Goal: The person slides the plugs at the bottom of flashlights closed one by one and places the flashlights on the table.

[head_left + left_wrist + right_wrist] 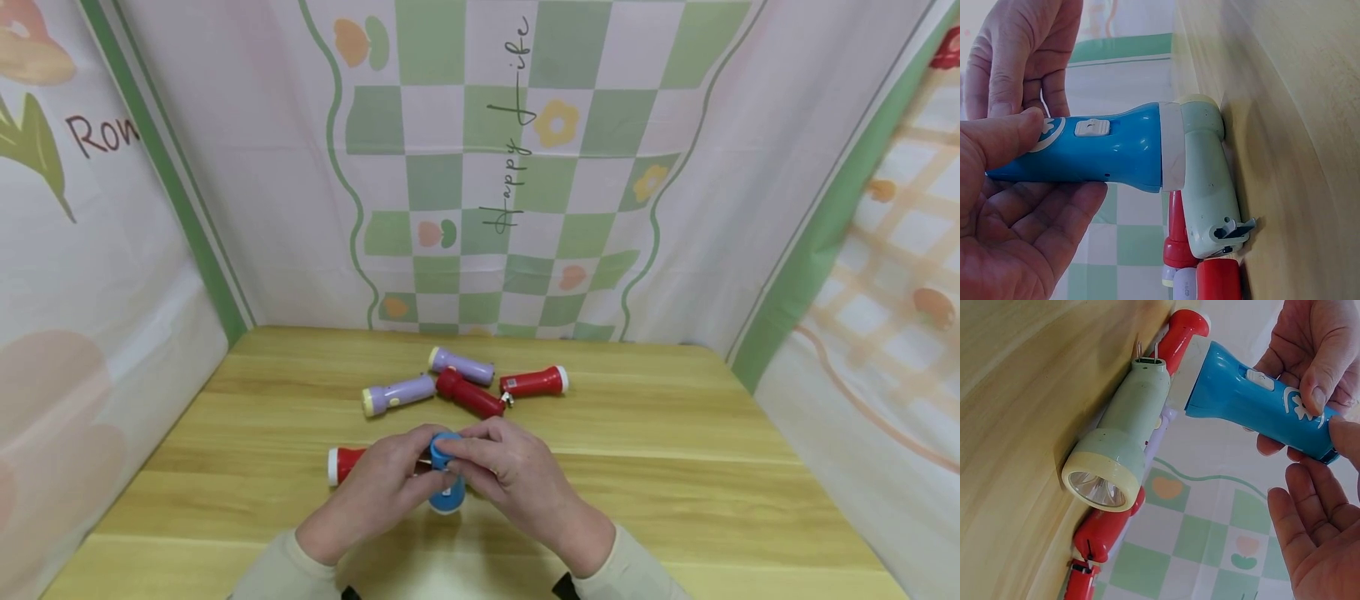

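A blue flashlight (1119, 147) with a white switch and white ring is held above the table, its wide head pointing down. My left hand (382, 479) grips its body, thumb on the front near the white print, fingers behind. At the tail end, my right hand (517, 471) pinches with thumb and fingertips; a small dark part (1330, 455) shows there. A pale green flashlight (1132, 419) with a cream head lies on the table just beyond the blue one in the wrist views, its metal prongs sticking out. My hands cover it in the head view.
One red flashlight (345, 465) lies by my left hand, partly covered. Farther back rest two purple flashlights (401, 393) and two more red flashlights (536, 382), loosely grouped. Patterned cloth (495, 167) hangs around the wooden table (675, 467).
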Demonstrator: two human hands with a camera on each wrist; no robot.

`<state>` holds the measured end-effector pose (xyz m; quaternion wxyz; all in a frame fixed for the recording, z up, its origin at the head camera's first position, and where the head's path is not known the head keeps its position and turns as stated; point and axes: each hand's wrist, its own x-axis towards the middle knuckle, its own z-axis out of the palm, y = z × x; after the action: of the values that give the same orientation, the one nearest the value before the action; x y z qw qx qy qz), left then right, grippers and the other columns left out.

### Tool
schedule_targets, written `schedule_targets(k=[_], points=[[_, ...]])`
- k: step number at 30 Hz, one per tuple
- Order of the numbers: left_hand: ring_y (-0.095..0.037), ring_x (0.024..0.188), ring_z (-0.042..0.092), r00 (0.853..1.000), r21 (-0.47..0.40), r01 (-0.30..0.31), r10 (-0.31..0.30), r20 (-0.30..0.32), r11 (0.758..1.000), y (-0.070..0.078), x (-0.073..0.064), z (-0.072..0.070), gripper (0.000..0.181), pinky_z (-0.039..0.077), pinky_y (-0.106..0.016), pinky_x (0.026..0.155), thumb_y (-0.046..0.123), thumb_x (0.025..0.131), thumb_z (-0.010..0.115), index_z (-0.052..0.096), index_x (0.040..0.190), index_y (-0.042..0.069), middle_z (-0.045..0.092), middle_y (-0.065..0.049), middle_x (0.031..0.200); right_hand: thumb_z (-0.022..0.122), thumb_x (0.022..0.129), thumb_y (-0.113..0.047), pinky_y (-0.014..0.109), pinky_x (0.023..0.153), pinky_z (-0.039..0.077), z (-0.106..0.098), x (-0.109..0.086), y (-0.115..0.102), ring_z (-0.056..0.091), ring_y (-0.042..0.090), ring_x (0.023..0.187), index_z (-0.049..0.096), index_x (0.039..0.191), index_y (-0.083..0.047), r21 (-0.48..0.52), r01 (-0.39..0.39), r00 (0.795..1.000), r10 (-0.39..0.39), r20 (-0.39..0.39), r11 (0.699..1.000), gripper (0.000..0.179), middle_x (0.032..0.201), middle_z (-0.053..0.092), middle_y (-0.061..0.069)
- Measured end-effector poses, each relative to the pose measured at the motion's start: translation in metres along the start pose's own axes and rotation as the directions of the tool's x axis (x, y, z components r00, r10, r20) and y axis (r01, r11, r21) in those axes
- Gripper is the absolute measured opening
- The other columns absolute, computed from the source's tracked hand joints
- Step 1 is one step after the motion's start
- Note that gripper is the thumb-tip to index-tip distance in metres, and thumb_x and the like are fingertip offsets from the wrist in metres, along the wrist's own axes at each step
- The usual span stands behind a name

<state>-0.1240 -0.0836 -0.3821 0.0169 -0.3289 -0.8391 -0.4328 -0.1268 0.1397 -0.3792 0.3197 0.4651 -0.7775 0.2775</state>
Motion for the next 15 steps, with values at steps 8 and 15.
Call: schedule_targets(k=[8, 15], points=[[-0.006, 0.102, 0.071, 1.0, -0.016, 0.013, -0.013, 0.009, 1.0, -0.0008, 0.0005, -0.0001, 0.023, 0.06, -0.023, 0.087, 0.028, 0.103, 0.068, 0.065, 0.125, 0.02, 0.074, 0.009, 0.113, 0.085, 0.084, -0.008, 0.012, 0.074, 0.051, -0.0001, 0.0002, 0.0, 0.065, 0.01, 0.088, 0.077, 0.125, -0.017, -0.006, 0.014, 1.0, -0.014, -0.013, 1.0, 0.043, 0.107, 0.07, 0.001], [-0.005, 0.1, 0.071, 1.0, -0.022, 0.018, -0.018, 0.008, 1.0, -0.0009, 0.0003, 0.0, 0.022, 0.06, -0.023, 0.086, 0.028, 0.103, 0.068, 0.065, 0.124, 0.021, 0.074, 0.01, 0.112, 0.086, 0.083, -0.008, 0.012, 0.074, 0.051, -0.0001, 0.0004, -0.0003, 0.064, 0.01, 0.088, 0.077, 0.125, -0.017, -0.007, 0.016, 1.0, -0.016, -0.012, 1.0, 0.044, 0.107, 0.07, 0.001]])
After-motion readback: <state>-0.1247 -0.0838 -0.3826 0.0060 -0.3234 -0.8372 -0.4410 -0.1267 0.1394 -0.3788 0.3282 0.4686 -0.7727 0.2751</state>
